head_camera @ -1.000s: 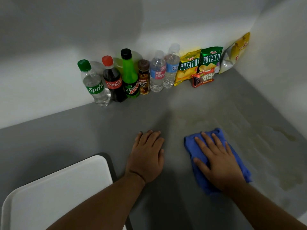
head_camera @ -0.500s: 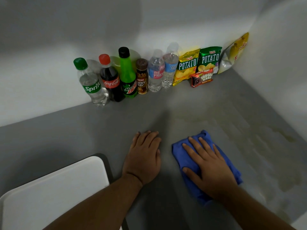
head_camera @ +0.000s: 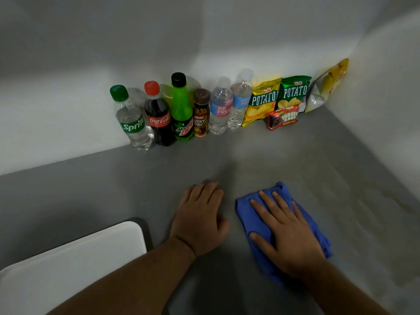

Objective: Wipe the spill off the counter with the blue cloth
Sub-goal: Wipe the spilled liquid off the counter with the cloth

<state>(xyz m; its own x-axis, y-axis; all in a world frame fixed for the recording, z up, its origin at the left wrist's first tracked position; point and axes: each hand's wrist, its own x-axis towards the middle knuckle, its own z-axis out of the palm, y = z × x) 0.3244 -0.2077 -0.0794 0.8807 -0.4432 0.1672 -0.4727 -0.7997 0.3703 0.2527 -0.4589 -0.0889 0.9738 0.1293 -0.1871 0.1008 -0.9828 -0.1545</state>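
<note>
I'm pressing my right hand (head_camera: 288,233) flat, fingers spread, on the blue cloth (head_camera: 248,211), which is lying bunched on the surface (head_camera: 113,189) beside my flat, relaxed left hand (head_camera: 200,219). It's looking soft and limp; I'm judging broad palm pressure beats pinching.

My grey matte desk (head_camera: 91,196) carries a row along the back wall: clear Sprite bottle (head_camera: 133,123), dark Coca-Cola bottle (head_camera: 159,119), green Mountain Dew bottle (head_camera: 181,114), brown Kopiko bottle (head_camera: 201,117), pink-labelled water bottle (head_camera: 220,110), blue-labelled water bottle (head_camera: 239,103), yellow potato-chip bag (head_camera: 261,103), green potato-chip bag (head_camera: 294,94), red Fudgee Barr packet (head_camera: 283,118) and a yellow foil bag (head_camera: 327,87) leaning in the corner. A white plastic tray (head_camera: 68,269) sits near left. The crumpled blue cloth (head_camera: 247,214) lies under my flat right fingers (head_camera: 270,208); my left fingers (head_camera: 204,194) rest flat just beside it. A yellowish spill smear (head_camera: 397,201) stains the right side.
</note>
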